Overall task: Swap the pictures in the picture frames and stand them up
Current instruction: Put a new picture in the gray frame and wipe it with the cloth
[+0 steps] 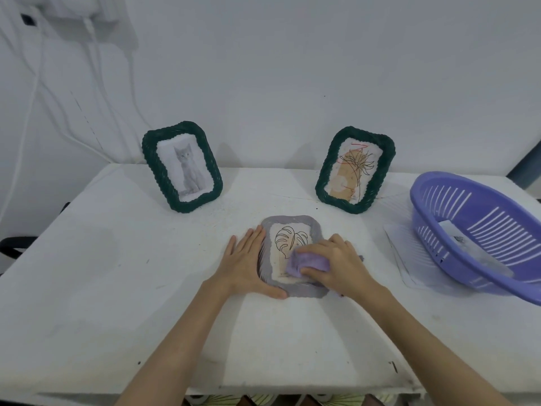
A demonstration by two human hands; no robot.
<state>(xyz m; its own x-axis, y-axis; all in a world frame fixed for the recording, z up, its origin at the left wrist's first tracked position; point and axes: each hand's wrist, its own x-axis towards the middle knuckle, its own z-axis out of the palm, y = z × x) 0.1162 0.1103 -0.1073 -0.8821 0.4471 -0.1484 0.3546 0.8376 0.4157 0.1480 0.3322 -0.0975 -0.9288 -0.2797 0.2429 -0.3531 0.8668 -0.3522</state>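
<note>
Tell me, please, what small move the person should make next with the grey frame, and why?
Probably finish wiping, then lift it upright: the grey frame lies flat, left hand steadying it, right hand pressing a purple cloth on its glass, while both green frames stand.

Two dark green woven frames stand on the white counter (87, 288): the left frame (182, 170) shows a grey kitten on white, the right frame (355, 169) a thin-lined plant on tan. The flat grey frame (292, 222) shows an outlined leaf on cream. The cloth (304, 263) is lilac; the slotted basket (480, 232) is purple.
</note>
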